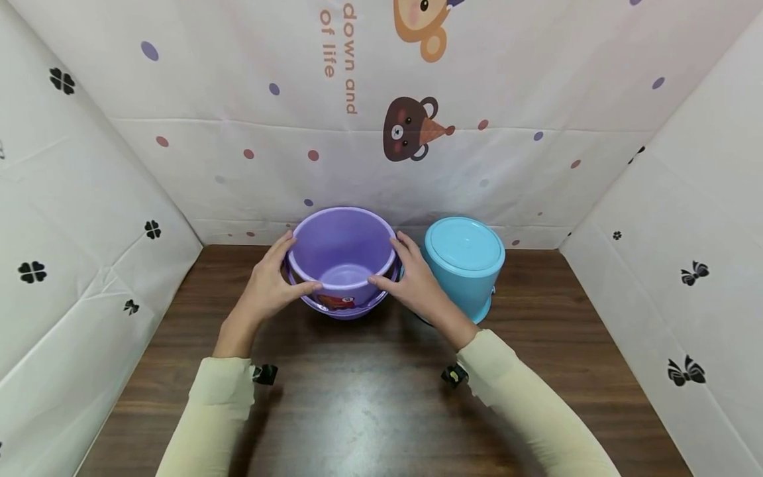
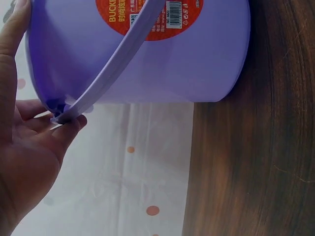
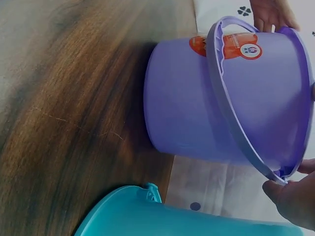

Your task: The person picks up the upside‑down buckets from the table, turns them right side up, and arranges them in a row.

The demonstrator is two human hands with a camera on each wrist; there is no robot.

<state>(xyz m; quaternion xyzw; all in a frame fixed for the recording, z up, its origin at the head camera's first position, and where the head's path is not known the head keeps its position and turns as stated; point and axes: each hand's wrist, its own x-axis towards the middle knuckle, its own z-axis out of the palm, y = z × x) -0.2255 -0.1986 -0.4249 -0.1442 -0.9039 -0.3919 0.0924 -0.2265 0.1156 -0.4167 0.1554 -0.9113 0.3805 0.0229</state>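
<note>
A purple bucket stands upright with its open mouth up, at the back of the table. On its left side, my left hand grips the rim, thumb along the front and fingers round the outside. My right hand holds the right side of the rim the same way. Both wrist views show fingertips right at the lugs where the handle joins. The purple handle hangs down across the bucket's front, over a red-orange label. Close beside my right hand, a light blue bucket sits upside down, base up.
The dark wooden table runs under both buckets. Behind them hangs a white cloth printed with dots and bears, and white patterned sheets flank the table. A black device is strapped at my right wrist, another at my left.
</note>
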